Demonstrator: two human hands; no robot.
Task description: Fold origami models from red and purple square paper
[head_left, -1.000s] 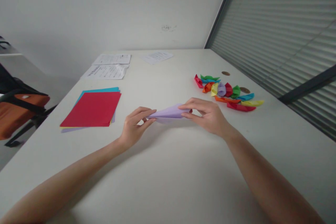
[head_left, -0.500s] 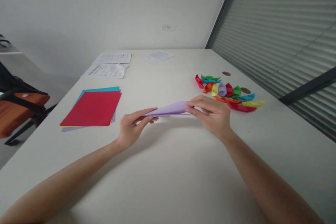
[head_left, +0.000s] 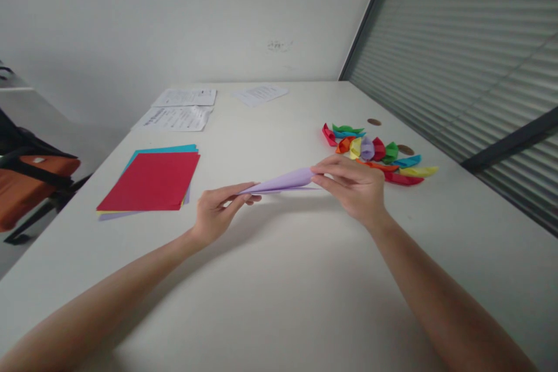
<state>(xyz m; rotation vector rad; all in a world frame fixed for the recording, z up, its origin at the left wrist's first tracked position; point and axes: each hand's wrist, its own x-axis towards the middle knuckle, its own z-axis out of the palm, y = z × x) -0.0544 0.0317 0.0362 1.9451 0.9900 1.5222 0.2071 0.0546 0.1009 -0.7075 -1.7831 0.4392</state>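
Observation:
A folded lilac sheet of paper (head_left: 283, 181) is held between both hands just above the white table (head_left: 279, 279). My left hand (head_left: 215, 212) pinches its pointed left end between thumb and fingers. My right hand (head_left: 355, 189) is closed on the wider right end, fingers curled over the top. The paper tilts slightly up to the right.
A stack of coloured square sheets with a red one on top (head_left: 150, 181) lies to the left. A pile of folded coloured paper pieces (head_left: 377, 154) sits at the right near the window blinds. Printed white papers (head_left: 181, 110) lie at the far side. An orange chair (head_left: 26, 186) stands left of the table.
Both hands have lifted the lilac paper slightly off the table and drawn a little further apart; the right end has risen and the paper looks flatter.

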